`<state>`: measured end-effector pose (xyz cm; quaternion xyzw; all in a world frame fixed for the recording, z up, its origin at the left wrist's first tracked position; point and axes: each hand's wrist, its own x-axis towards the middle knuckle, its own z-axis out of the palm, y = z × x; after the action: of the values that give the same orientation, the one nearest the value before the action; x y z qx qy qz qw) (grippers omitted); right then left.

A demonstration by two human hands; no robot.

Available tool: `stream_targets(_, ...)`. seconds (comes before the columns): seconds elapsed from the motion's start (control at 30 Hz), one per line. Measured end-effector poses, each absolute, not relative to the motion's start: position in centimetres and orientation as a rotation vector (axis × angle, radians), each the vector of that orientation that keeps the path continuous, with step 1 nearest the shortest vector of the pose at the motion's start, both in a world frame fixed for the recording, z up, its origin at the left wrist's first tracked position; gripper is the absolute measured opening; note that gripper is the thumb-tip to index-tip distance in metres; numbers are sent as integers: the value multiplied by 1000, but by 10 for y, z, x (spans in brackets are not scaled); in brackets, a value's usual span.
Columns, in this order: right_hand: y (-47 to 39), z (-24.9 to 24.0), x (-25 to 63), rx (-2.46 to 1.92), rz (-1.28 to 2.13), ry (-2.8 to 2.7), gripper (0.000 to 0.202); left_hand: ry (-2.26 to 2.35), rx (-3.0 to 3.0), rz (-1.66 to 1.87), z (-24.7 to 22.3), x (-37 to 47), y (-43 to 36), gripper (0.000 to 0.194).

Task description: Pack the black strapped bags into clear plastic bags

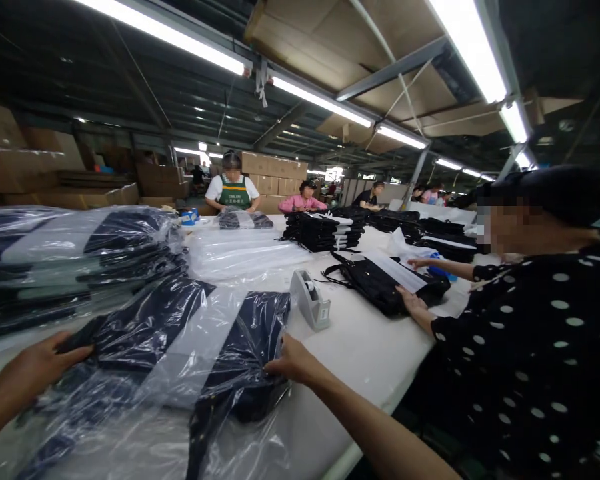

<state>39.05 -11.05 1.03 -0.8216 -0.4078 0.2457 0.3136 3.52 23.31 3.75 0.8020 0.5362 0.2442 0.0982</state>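
In front of me on the white table lies a dark navy bag [135, 327] inside a clear plastic sleeve, with a white paper band [200, 340] around it. My left hand [47, 363] pinches the left end of the bag, thumb and fingers closed on it. At the right edge, my right hand [290, 360] grips the plastic-covered side of the same bag, its fingers partly hidden behind the edge. Loose plastic film [130, 433] spreads toward me, and a dark strap [203, 433] hangs down under it.
A grey tape dispenser [313, 300] stands just beyond my right hand. Wrapped bags [80, 260] are piled at left, clear plastic sleeves [240, 250] behind. A co-worker [520, 333] at right handles a black bag [375, 280]. Black bags [323, 231] are stacked farther back.
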Motion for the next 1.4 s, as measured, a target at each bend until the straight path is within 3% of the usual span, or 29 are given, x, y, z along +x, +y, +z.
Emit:
stream_targets(0.1,-122,8,372,-2016,762,-1005,52,1725,2416,545,50,51,240,66)
stream_targets(0.2,-139,13,364,-1907,780,-1015,56,1667,2613,753,45,69,215,71)
stream_targets(0.4,-189,21,354,-1805,263,-1300,44,868,2857,583,-5,72,100,60)
stream_targets(0.57,-219,20,334,-1566,44,-1778,44,653,2941,323,-29,67,30,62)
stream_targets(0.73,-206,34,313,-1345,-96,-2090,47,678,2848,298,0,64,19,63)
stream_targets(0.9,-165,39,307,-1382,65,-2102,34,471,2816,291,37,23,-35,66)
stream_targets(0.97,-159,35,310,-1419,137,-2156,28,318,2860,149,32,-1,-63,73)
stream_targets(1.13,-185,30,319,-1426,53,-2241,35,337,3115,21,-10,-52,-110,120)
stream_targets(1.17,-192,29,320,-1405,35,-2265,36,375,3188,92,-17,-57,-115,115)
stream_targets(1.3,-204,20,325,-1423,3,-2366,40,425,3361,464,-27,-53,-129,61)
stream_targets(1.4,-197,10,330,-1589,-37,-2293,35,402,3293,670,-27,-39,-133,37)
